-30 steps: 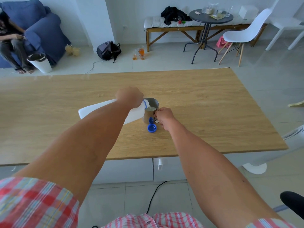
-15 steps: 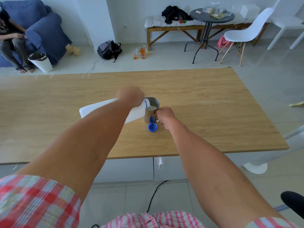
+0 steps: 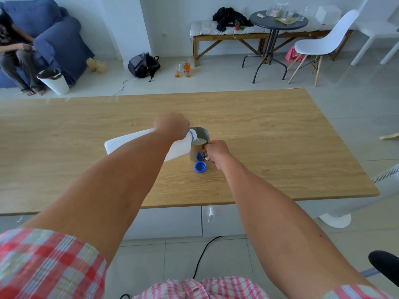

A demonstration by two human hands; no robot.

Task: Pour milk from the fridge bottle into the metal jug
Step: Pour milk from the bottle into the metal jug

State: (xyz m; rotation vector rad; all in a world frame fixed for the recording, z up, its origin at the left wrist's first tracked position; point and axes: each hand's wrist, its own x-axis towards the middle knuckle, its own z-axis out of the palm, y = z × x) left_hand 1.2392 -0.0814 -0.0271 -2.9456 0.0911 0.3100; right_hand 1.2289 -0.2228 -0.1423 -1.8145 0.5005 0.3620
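At frame centre, the left hand (image 3: 171,126) grips the bottle (image 3: 138,143) tilted so milk falls into the jug (image 3: 199,145) (cap (image 3: 200,167) lies beside it on the counter (image 3: 280,147)), while the right hand (image 3: 217,153) clasps its handle, probably to steady it.

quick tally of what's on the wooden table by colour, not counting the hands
white: 1, the white plastic milk bottle, tilted in the left hand
silver: 1, the round metal jug, steadied by the right hand
blue: 1, the round blue bottle cap
total: 3
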